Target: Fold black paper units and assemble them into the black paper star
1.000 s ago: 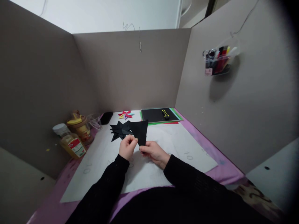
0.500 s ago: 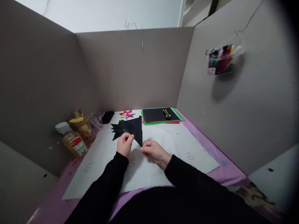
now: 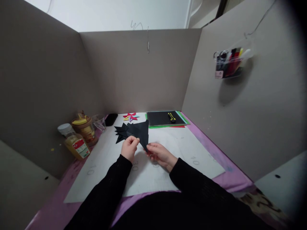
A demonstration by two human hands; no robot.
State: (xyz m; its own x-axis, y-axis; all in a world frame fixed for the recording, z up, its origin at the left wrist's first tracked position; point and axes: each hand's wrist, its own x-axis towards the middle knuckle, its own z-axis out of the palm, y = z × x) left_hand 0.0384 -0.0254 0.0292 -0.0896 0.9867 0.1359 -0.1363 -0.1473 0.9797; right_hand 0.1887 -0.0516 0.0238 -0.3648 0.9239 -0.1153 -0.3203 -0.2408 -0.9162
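Observation:
A folded sheet of black paper (image 3: pixel 140 129), roughly triangular, is held up between both hands above the white board (image 3: pixel 105 179). My left hand (image 3: pixel 129 147) pinches its lower left edge between thumb and fingers. At the bottom corner, my right hand (image 3: pixel 160 154) grips the paper, thumb on top and fingers partly hidden beneath. Just left of the sheet lie several pointed black folded-paper pieces (image 3: pixel 120 132), partly overlapped by it in this view. Behind them rests a multicoloured paper star (image 3: pixel 130 117).
A stack of coloured paper (image 3: pixel 157 118) at the back carries a yellow-and-black cutter (image 3: pixel 171 117). Along the left stand a glue bottle (image 3: pixel 75 142), a brown tub (image 3: pixel 85 129) and a clear cup (image 3: pixel 99 122), near a black phone (image 3: pixel 111 119). A container of tools (image 3: pixel 229 65) hangs on the right partition.
The right hand has shifted its grip, its thumb now lying over the paper's bottom corner with fingers underneath. In view, the paper sits slightly further right. The left hand keeps its pinch.

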